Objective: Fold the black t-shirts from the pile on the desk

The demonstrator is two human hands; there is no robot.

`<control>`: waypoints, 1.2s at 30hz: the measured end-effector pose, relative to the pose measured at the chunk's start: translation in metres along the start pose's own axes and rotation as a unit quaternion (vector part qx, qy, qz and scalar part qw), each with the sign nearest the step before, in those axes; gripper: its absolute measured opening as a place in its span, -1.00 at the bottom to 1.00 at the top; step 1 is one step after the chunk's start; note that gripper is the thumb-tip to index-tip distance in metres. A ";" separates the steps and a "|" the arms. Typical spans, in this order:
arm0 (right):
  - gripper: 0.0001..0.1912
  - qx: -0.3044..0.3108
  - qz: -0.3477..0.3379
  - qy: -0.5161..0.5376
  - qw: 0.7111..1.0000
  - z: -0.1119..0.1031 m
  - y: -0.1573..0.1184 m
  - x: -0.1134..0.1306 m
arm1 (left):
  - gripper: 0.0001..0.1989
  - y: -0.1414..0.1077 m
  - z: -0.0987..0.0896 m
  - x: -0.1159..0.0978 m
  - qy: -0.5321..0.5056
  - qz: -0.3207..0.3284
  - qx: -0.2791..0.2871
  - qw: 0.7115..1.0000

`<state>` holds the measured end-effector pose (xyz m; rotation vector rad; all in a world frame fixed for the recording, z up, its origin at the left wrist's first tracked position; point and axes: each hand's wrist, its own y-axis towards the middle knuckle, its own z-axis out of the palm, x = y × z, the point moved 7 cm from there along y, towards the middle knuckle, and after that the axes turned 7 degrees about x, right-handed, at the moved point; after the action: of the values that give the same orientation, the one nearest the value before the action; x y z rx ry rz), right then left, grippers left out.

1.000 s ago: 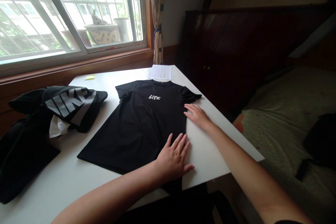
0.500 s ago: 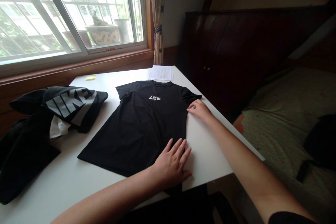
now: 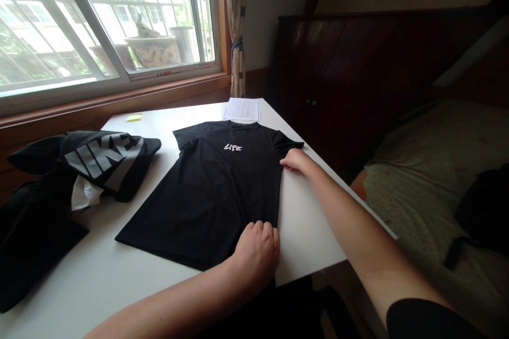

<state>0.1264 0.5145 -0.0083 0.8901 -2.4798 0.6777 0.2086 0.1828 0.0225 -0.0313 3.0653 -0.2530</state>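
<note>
A black T-shirt with white lettering on its chest lies spread out, its collar toward the far end of the table. My left hand has its fingers curled closed on the shirt's right side, close to the hem. Farther up that same side, my right hand pinches the edge just under the sleeve. Part of the hem is hidden behind my left hand and forearm.
The shirt rests on a white table. To the left is a heap of black clothing with grey lettering, and a white piece of cloth pokes out. Papers and a yellow note lie at the back.
My left hand has gone from spread flat to closed on the T-shirt's side. My right fingers have drawn together on the edge below the sleeve. The shirt's wrinkles look smoother.
</note>
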 end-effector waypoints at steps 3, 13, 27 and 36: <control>-0.79 0.015 -0.004 0.058 0.998 0.002 -0.007 -0.006 | -0.84 0.000 0.000 0.003 -0.006 -0.010 0.024 1.000; -0.88 -0.004 -0.003 0.094 0.996 -0.007 -0.026 -0.023 | -0.83 -0.011 -0.008 -0.012 0.004 0.035 0.072 0.997; -0.91 -0.136 -0.052 0.024 0.989 -0.021 -0.044 -0.002 | -0.76 -0.033 -0.034 0.008 -0.064 0.114 -0.083 0.988; -0.89 -0.148 -0.314 -0.111 0.931 0.018 -0.067 0.025 | -0.36 -0.044 0.000 0.018 -0.054 0.131 -0.063 0.988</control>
<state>0.1502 0.4475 0.0109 1.5888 -2.1822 -0.0186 0.1916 0.1390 0.0288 0.3381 2.9281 -0.0389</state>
